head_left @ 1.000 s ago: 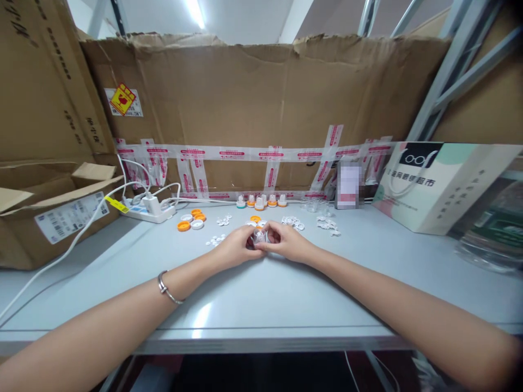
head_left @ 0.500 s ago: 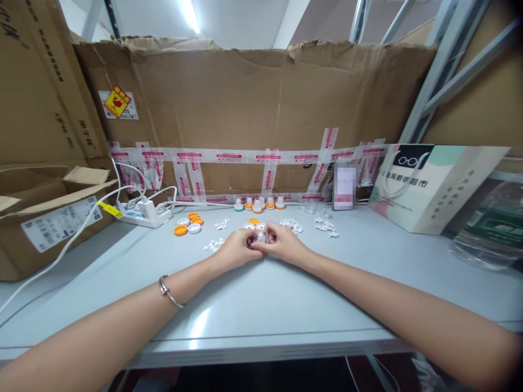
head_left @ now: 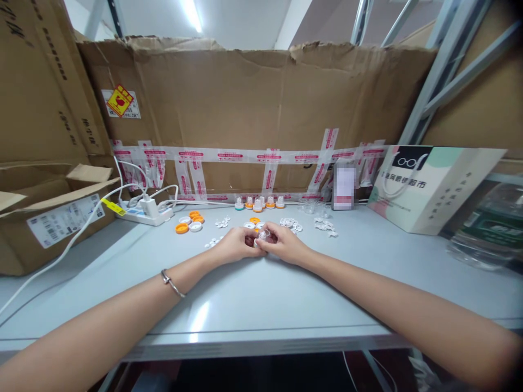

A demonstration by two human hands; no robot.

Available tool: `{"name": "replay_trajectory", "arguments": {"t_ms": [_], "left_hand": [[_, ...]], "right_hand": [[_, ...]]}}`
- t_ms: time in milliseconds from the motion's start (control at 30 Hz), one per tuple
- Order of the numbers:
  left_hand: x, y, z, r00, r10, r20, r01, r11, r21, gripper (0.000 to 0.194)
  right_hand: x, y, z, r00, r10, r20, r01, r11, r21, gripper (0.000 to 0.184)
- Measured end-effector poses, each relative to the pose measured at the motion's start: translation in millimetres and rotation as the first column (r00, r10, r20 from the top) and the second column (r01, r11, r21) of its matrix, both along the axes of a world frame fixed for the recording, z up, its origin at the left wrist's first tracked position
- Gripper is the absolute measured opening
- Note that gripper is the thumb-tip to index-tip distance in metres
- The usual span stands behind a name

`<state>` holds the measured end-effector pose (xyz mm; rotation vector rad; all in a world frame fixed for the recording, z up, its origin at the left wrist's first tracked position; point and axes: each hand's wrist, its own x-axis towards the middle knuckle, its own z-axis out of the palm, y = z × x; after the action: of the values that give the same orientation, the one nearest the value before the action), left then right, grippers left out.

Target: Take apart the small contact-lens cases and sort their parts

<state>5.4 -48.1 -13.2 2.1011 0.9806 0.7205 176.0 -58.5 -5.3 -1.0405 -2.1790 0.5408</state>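
Several orange and white round plastic rings (head_left: 182,229) lie left of the left hand (head_left: 232,246), which grips a small clear plastic piece (head_left: 262,234) over the middle of the pale grey counter (head_left: 286,305). The right hand (head_left: 288,245) pinches its other side. Light, even fingertip pressure would suit it best, keeping it level. It looks transparent and rounded, partly hidden by fingers.

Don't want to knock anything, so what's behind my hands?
Just past your left hand and right hand: round orange and white plastic pieces; farther back, clear domed pieces on orange or teal bases. The hands hide part of the nearest pieces.
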Motion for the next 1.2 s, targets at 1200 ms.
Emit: {"name": "replay_trajectory", "arguments": {"t_ms": [1200], "left_hand": [[1, -7, 4.0, 1.000, -0.015, -0.010, 0.015, 0.999, -0.041, 0.027]], "right_hand": [[8, -6, 33.0, 0.883, 0.259, 0.392, -0.305, 0.951, 0.060, 0.021]]}}
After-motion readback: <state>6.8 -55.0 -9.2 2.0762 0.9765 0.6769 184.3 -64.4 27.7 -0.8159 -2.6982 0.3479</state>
